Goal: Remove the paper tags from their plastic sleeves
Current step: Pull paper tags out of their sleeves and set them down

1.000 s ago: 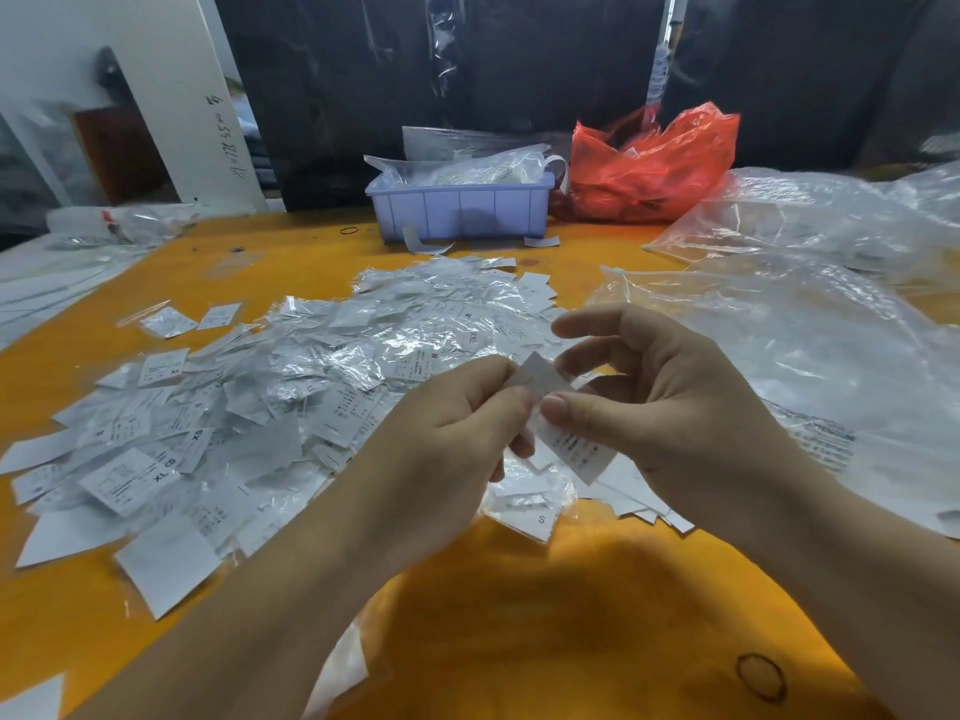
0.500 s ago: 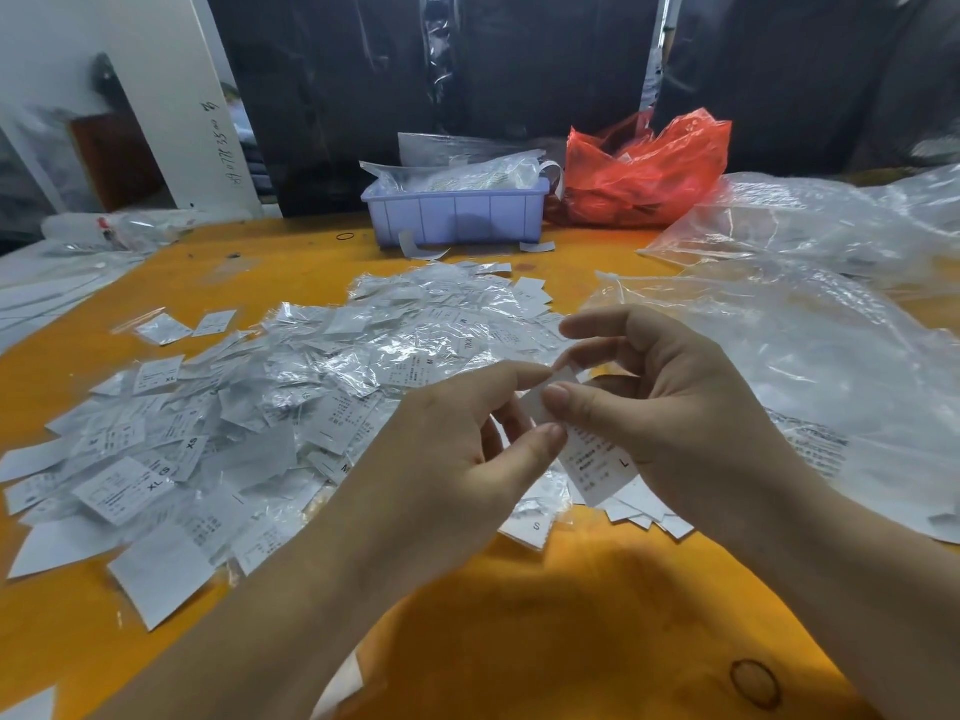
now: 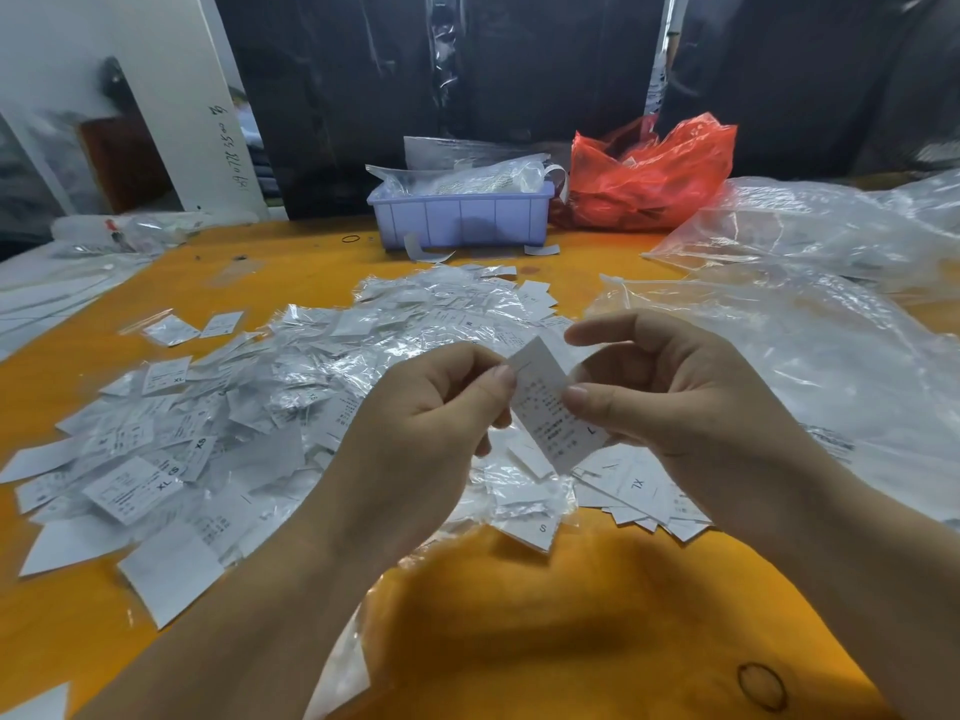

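Both hands were raised over the near middle of the orange table (image 3: 545,641), holding one paper tag (image 3: 550,407) between them. The left hand (image 3: 415,433) had its fingers curled, with the thumb pressed to the tag's upper left edge, pinching it there. The right hand (image 3: 685,402) pinched the tag's right edge between thumb and curled fingers, while its forefinger stretched out above the tag's top corner, apart from it. The tag stood tilted, its upper end leaning away and to the left, its printed face toward the camera, with a letter L near its lower right corner. Whether a plastic sleeve was on it could not be told. Beneath and to the left of the hands spread a wide heap of tags and sleeves (image 3: 249,407), many glinting in clear plastic, some bare white slips marked XL, XS or S. A small stack of bare tags (image 3: 644,491) lay just below the right hand. At the far edge of the table stood a pale blue bin (image 3: 462,220) with clear plastic spilling from its top, and just beside it on the right a crumpled red bag (image 3: 649,174). Large clear plastic bags (image 3: 810,324) covered the right side of the table.
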